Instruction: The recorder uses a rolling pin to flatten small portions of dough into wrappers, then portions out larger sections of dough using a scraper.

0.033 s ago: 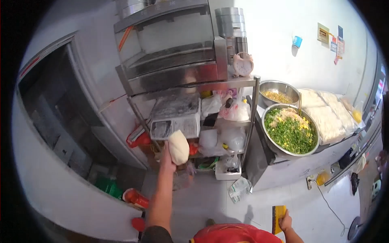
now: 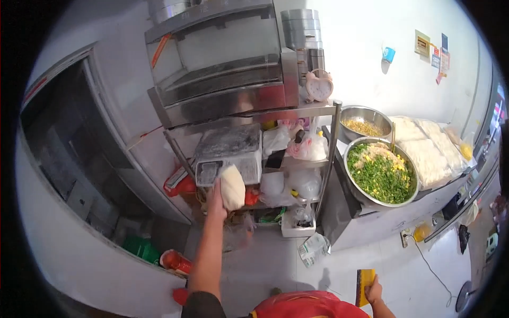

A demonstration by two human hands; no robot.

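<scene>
My left hand [image 2: 216,204] reaches forward with the arm stretched out, its fingers closed round a pale lump of dough [image 2: 233,188]. The dough is held up in front of a white weighing scale [image 2: 228,143] with a dusty plate; from this angle I cannot tell whether they touch. Low on the right, my right hand [image 2: 374,291] grips a yellow scraper [image 2: 363,283] with a dark edge, held upright beside my red apron [image 2: 307,306].
The metal rack [image 2: 335,132] holds bags and the scale under a steel cabinet [image 2: 222,85]. On the right-hand counter stand a bowl of chopped greens [image 2: 384,172], a second metal bowl [image 2: 366,124] and bagged pale food [image 2: 424,151]. A plastic bag [image 2: 314,249] lies on the floor.
My left hand and the dough have shifted slightly up toward the scale, and the whole view has moved a little. The right hand and scraper stay in place.
</scene>
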